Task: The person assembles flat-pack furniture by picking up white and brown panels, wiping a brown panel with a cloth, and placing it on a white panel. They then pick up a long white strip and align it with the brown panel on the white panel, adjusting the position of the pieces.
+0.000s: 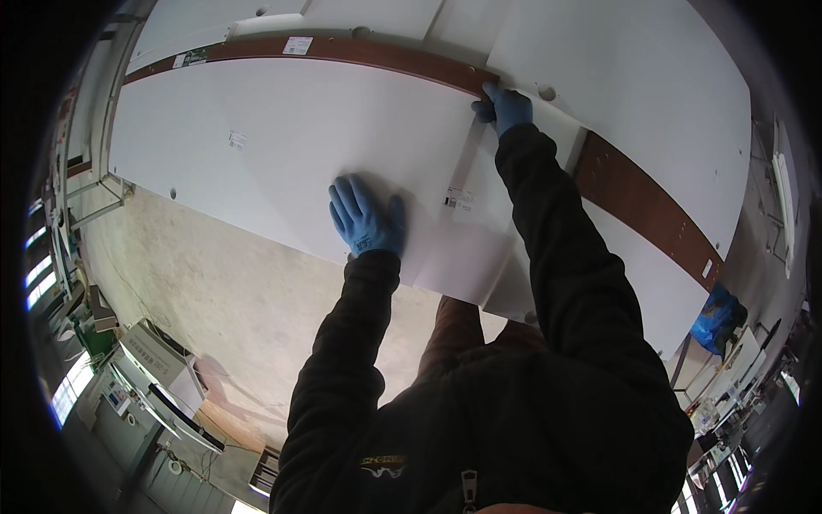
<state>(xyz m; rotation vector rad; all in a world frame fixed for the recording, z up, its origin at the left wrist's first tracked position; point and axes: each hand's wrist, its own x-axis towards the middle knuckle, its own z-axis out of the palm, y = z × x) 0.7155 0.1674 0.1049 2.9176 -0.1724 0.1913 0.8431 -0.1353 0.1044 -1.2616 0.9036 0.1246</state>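
Observation:
A large white panel [282, 146] lies in front of me, with a small label stuck on it. My left hand [366, 218], in a blue glove, rests flat on it with fingers stretched and thumb apart. A long reddish-brown board [385, 58] runs along the panel's far edge. At that board's right end, my right hand [511, 109], also gloved in blue, is closed with its thumb and fingers about the corner. Part of its grip is hidden behind the hand. Between the hands, a label [459, 199] sits on the white surface near a step in the panels.
Another white panel [634, 94] lies at the far right, with round holes. A second brown board [638, 193] slants toward the right end, near a blue bag [719, 319]. A metal frame [98, 201] stands left. Grey cartons [154, 360] sit on the floor at lower left.

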